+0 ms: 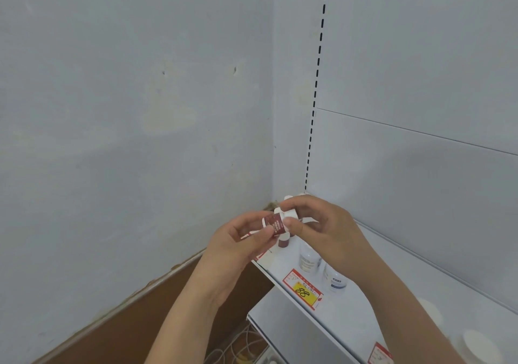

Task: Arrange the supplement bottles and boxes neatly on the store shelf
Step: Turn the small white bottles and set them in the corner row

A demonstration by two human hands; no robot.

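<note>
A small white bottle with a dark red label (276, 221) is held in the air above the left end of the white shelf (361, 305). My left hand (241, 240) pinches its lower end and my right hand (322, 226) grips its white cap end. Below it on the shelf stand a small dark red bottle (283, 242), a white bottle with a pale label (308, 260) and a smaller white bottle with a blue-marked label (335, 278). More white caps (288, 197) peek out behind my right hand.
A red and yellow price tag (304, 289) marked 88 hangs on the shelf's front edge, another red tag (378, 354) farther right. A lower shelf (280, 324) juts out beneath. White caps (473, 341) blur at the bottom right. Grey wall on the left, brown floor (140, 327) with cables below.
</note>
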